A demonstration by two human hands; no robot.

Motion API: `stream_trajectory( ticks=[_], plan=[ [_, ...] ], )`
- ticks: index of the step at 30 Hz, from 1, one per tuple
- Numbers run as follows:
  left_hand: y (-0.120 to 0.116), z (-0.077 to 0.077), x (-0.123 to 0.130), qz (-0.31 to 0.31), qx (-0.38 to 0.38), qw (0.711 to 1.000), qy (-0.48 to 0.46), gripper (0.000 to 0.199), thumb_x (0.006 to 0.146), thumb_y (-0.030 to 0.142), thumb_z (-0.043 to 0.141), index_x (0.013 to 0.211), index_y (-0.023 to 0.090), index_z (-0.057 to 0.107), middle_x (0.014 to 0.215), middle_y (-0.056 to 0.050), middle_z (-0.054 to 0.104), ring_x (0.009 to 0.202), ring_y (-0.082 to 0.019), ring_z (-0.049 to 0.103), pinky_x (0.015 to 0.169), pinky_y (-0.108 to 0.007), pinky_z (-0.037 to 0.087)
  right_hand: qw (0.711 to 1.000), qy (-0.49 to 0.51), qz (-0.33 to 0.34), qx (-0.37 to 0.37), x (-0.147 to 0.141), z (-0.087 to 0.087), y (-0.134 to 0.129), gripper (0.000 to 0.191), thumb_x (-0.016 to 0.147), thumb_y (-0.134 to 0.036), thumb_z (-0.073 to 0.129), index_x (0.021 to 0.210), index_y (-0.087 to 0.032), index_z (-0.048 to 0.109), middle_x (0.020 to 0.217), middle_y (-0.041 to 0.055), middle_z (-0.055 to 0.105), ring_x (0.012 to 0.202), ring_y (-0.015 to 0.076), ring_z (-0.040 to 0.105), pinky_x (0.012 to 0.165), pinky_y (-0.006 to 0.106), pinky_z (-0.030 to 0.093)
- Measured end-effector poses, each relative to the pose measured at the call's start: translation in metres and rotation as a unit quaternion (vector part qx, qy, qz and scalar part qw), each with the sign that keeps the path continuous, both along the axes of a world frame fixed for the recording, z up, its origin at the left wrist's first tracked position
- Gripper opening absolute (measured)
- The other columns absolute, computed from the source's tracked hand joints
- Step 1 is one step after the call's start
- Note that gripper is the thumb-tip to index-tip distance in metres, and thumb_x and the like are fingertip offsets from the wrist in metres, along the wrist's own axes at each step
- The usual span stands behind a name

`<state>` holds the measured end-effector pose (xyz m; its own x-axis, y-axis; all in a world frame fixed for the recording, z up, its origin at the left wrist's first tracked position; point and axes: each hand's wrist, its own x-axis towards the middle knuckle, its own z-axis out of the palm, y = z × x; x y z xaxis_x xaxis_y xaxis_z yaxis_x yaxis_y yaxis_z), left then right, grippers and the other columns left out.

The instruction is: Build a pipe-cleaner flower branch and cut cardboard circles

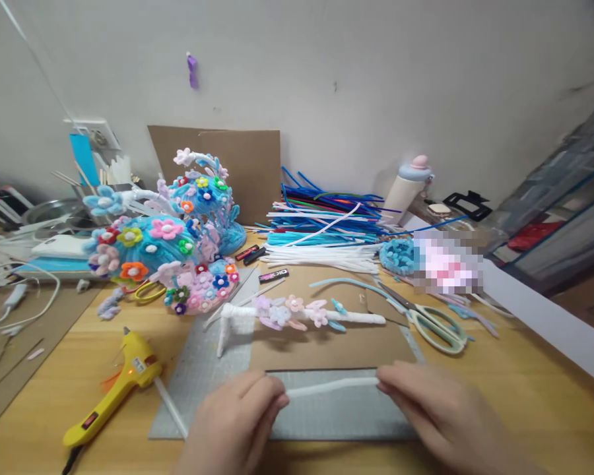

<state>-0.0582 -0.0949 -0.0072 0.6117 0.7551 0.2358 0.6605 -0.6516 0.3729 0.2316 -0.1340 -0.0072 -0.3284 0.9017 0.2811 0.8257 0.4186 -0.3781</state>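
A white pipe cleaner (331, 387) stretches nearly level between my two hands, above the grey cutting mat (346, 419). My left hand (240, 415) pinches its left end, and my right hand (430, 409) pinches the right end. Just beyond them, on a sheet of brown cardboard (297, 356), lies a white wrapped stem (361, 318) with small pink, lilac and blue flowers along it. Its left end bends down like a hook. Both sets of fingertips hide the ends of the pipe cleaner.
A yellow glue gun (131, 369) lies on the left, scissors (438, 330) on the right. Blue flower-covered ornaments (153, 244) stand at back left. Behind the cardboard are piled pipe cleaners (321, 227) and a bottle (408, 188). A white cable (54, 290) crosses the far left.
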Motion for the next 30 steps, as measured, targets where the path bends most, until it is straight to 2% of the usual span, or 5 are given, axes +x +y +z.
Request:
stream_trajectory(
  ticks=[5, 9, 14, 19, 30],
  plan=[
    [-0.007, -0.012, -0.007, 0.025, -0.077, 0.996, -0.03, 0.021, 0.094, 0.026, 0.041, 0.076, 0.021, 0.051, 0.066, 0.002, 0.06, 0.061, -0.012, 0.059, 0.054, -0.02, 0.042, 0.995, 0.02, -0.041, -0.093, 0.006, -0.016, -0.012, 0.016, 0.093, -0.029, 0.046, 0.098, -0.025, 0.061, 0.087, 0.0012, 0.069, 0.075, 0.0151, 0.065, 0.065, 0.025, 0.049],
    [-0.01, -0.013, 0.012, 0.007, -0.099, 0.993, -0.063, 0.024, 0.092, 0.027, 0.045, 0.072, 0.02, 0.057, 0.06, 0.002, 0.06, 0.056, -0.012, 0.058, 0.052, -0.021, 0.04, 0.993, 0.068, 0.041, -0.09, -0.033, -0.013, -0.011, 0.029, 0.089, -0.025, 0.052, 0.118, -0.025, 0.054, 0.101, 0.0027, 0.069, 0.086, 0.0156, 0.064, 0.073, 0.026, 0.049],
    [-0.009, -0.011, 0.024, 0.012, -0.162, 0.975, -0.151, 0.019, 0.091, 0.025, 0.049, 0.081, 0.022, 0.065, 0.062, 0.003, 0.066, 0.053, -0.01, 0.06, 0.052, -0.02, 0.044, 0.991, 0.083, 0.081, -0.067, -0.058, -0.002, -0.002, 0.024, 0.096, -0.026, 0.04, 0.082, -0.021, 0.059, 0.071, -0.0009, 0.063, 0.066, 0.012, 0.057, 0.059, 0.023, 0.038],
    [-0.003, -0.006, 0.012, 0.134, -0.026, 0.955, -0.265, 0.015, 0.089, 0.023, 0.053, 0.097, 0.026, 0.065, 0.095, -0.001, 0.07, 0.089, -0.015, 0.066, 0.074, -0.024, 0.051, 0.993, 0.094, 0.051, -0.048, -0.055, -0.001, 0.006, 0.022, 0.095, -0.024, 0.041, 0.081, -0.02, 0.057, 0.069, -0.0009, 0.06, 0.064, 0.011, 0.054, 0.058, 0.023, 0.033],
    [0.003, -0.001, 0.021, 0.023, -0.072, 0.978, -0.194, 0.011, 0.088, 0.016, 0.054, 0.088, 0.022, 0.064, 0.088, -0.002, 0.065, 0.085, -0.016, 0.06, 0.075, -0.029, 0.049, 0.991, 0.093, 0.064, -0.072, -0.064, 0.001, 0.014, 0.02, 0.095, -0.025, 0.042, 0.083, -0.02, 0.058, 0.073, -0.001, 0.061, 0.068, 0.0115, 0.055, 0.06, 0.024, 0.033]
  ],
)
